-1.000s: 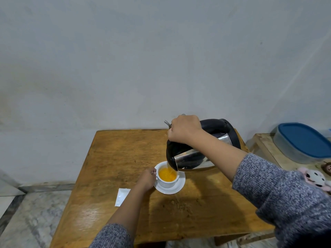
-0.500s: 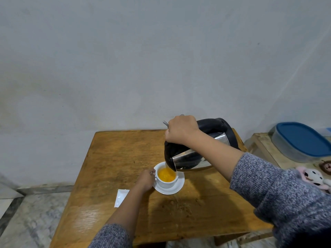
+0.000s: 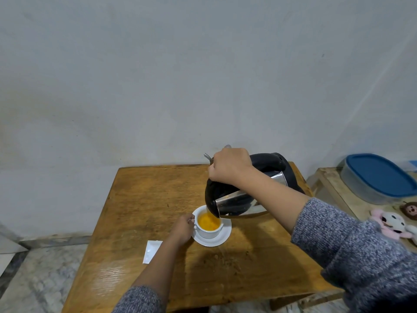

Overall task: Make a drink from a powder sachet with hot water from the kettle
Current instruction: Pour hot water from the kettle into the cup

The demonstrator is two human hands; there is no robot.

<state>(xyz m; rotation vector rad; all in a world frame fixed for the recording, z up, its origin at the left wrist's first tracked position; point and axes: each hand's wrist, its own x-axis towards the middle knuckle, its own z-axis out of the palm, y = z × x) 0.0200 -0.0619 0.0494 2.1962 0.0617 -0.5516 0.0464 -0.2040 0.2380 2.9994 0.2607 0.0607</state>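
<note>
A white cup [image 3: 208, 231] with orange liquid stands on a white saucer [image 3: 222, 237] in the middle of the wooden table [image 3: 144, 199]. My right hand [image 3: 230, 164] grips the handle of a black and steel kettle [image 3: 234, 199], tilted with its spout over the cup's rim. My left hand [image 3: 182, 228] holds the cup at its left handle. A white sachet [image 3: 151, 251] lies flat on the table, left of my left forearm. Fork tines [image 3: 208, 157] stick out behind my right hand.
A clear container with a blue lid [image 3: 379, 177] sits on a lower wooden stand [image 3: 327, 177] to the right, with small plush toys [image 3: 390, 222] in front of it. A grey wall rises behind the table; marble floor lies to the left.
The kettle stays tilted over the cup and has shifted slightly left. The orange liquid in the cup looks a little higher. My left hand has kept its hold on the cup.
</note>
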